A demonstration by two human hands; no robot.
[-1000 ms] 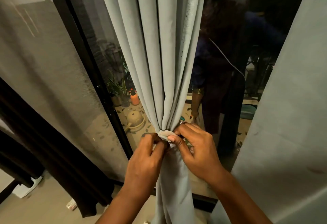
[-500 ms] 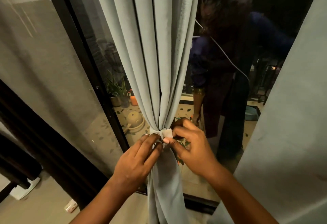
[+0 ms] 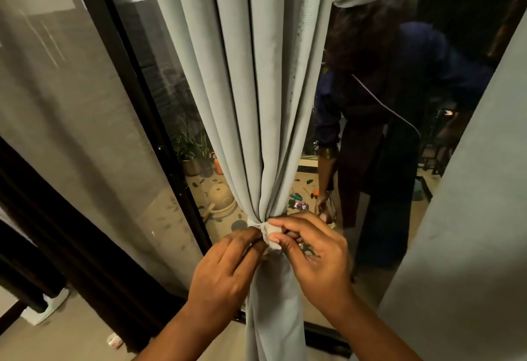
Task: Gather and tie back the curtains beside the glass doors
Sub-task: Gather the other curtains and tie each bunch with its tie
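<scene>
Since earlier, our left hand (image 3: 228,269) slid lower; both it and our right hand (image 3: 316,258) pinch the tie (image 3: 271,235). Curtain (image 3: 256,104) hangs vertical beside the door frame (image 3: 159,138).

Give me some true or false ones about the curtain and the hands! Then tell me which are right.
1. Both hands are at the tie around the grey curtain. True.
2. The curtain hangs loose and spread wide. False: it is bunched together at the tie.
3. The right hand pinches the tie. True.
4. The left hand holds a plant pot. False: its fingers are at the tie.
5. The plant pots sit behind the glass. True.
</scene>
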